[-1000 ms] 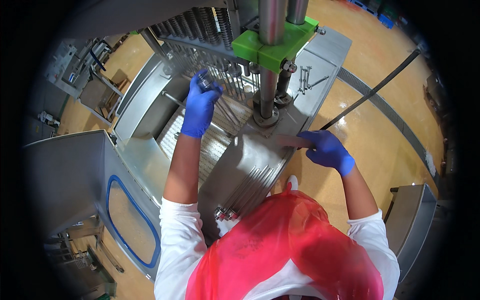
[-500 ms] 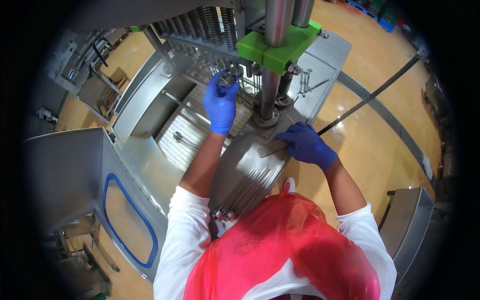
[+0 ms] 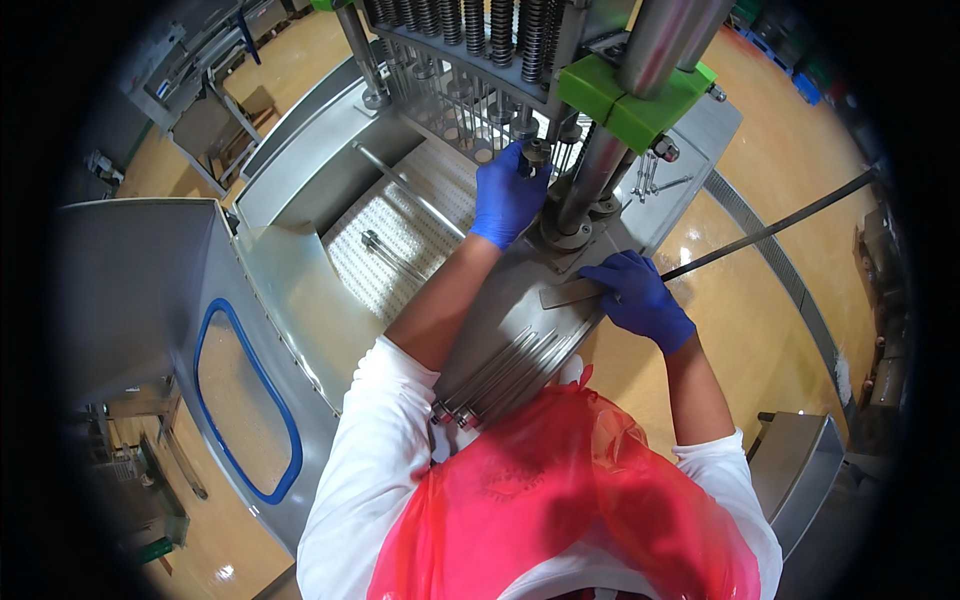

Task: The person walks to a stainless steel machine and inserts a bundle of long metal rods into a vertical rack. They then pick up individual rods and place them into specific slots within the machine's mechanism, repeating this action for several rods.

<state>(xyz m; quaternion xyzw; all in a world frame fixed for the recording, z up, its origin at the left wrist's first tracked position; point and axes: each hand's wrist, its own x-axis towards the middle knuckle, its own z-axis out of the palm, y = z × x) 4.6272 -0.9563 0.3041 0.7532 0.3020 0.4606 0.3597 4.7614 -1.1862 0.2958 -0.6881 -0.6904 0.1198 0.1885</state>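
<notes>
My left hand (image 3: 508, 203), in a blue glove, reaches under the spring-loaded head of a steel machine. Its fingers are closed round a small round metal fitting (image 3: 537, 152), just below the row of plungers. My right hand (image 3: 645, 303), also gloved in blue, grips a long dark metal bar (image 3: 770, 232). The bar's flat grey end (image 3: 572, 293) lies over the steel side plate (image 3: 505, 310), and its other end sticks out to the right above the floor. Several thin metal needle rods (image 3: 510, 370) lie side by side on the plate, close to my red apron.
A green clamp block (image 3: 632, 97) sits on thick steel columns at the plate's far part. Bolts (image 3: 655, 183) lie behind them. Left of my arm is a perforated white bed (image 3: 400, 225) with a loose rod fitting on it. An open steel cover (image 3: 140, 290) with a blue-edged window stands at the left.
The view has shifted, so the machine appears further right and lower. My left hand has turned the round fitting and brought it up near the plungers. My right hand keeps its hold on the bar.
</notes>
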